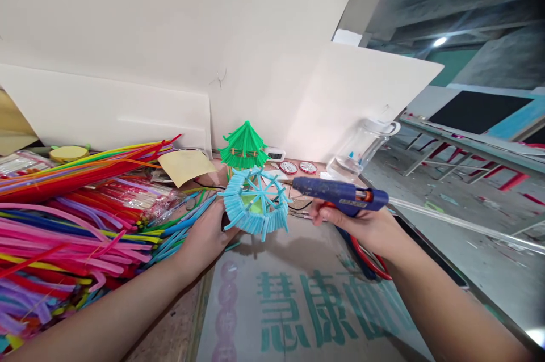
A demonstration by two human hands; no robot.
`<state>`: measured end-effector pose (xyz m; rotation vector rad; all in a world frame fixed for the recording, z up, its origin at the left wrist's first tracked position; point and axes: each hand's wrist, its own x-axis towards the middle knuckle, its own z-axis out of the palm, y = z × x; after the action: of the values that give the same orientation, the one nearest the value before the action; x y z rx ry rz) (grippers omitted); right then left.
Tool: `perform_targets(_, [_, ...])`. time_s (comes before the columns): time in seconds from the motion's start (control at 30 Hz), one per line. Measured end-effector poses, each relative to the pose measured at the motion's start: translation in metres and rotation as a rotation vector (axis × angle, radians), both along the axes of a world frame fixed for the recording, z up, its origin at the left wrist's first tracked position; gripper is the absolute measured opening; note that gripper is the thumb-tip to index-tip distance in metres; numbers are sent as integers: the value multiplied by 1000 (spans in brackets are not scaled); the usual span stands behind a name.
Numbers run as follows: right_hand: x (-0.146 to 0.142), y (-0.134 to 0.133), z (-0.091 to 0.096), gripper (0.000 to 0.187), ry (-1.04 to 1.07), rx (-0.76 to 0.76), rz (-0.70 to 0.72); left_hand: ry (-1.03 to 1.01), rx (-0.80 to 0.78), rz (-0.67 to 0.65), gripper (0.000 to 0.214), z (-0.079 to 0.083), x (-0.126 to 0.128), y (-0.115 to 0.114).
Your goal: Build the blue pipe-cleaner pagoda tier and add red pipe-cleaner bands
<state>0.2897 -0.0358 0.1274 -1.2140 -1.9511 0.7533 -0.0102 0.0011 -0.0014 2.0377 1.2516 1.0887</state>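
Note:
My left hand [209, 237] is closed at the lower left of a light blue pipe-cleaner roof [261, 220], holding it up; its fingertips are partly hidden behind the piece. The roof is round, with spokes meeting at a hub and a drooping fringe of short stems. A dark blue glue gun [336, 193] is gripped in my right hand [357, 223], its nozzle pointing left, close to the roof's right rim. Whether the nozzle touches it I cannot tell. Just behind stands a green pipe-cleaner pavilion roof [244, 146] with a pointed top.
Heaps of coloured pipe cleaners [76, 237] cover the left side. A yellow paper [187, 167] lies behind them. Printed cardboard [298, 305] spreads in front of me. At right are a clear water jug [357, 149], red-handled pliers [370, 260] and a dark phone-like slab [430, 251].

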Motion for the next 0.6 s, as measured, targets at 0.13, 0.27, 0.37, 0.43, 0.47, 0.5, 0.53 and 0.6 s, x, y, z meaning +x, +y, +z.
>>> perform_targets(0.13, [-2,-11,5,41,-228,56,17,15,7,1,39,4,-1,-4])
perform_targets(0.27, [-7,-18,11,50,-233,-6,72,43,-1,43,34,6,-1,-6])
perform_targets(0.37, [-9,-22,12,43,-211,-48,73,53,-4,49,30,6,-1,-6])
perform_targets(0.43, [-9,-24,12,39,-227,-28,58,60,-9,55,28,5,-1,-6])
perform_targets(0.47, [-9,-25,12,39,-244,-7,41,64,-15,61,27,5,-2,-6])
perform_targets(0.5, [-9,-25,11,39,-265,11,23,70,-20,68,27,4,-2,-5])
perform_targets(0.53, [-9,-26,11,39,-287,24,8,75,-25,75,26,4,-2,-5])
perform_targets(0.6, [-9,-26,10,36,-317,35,-5,83,-33,83,27,5,-1,-6])
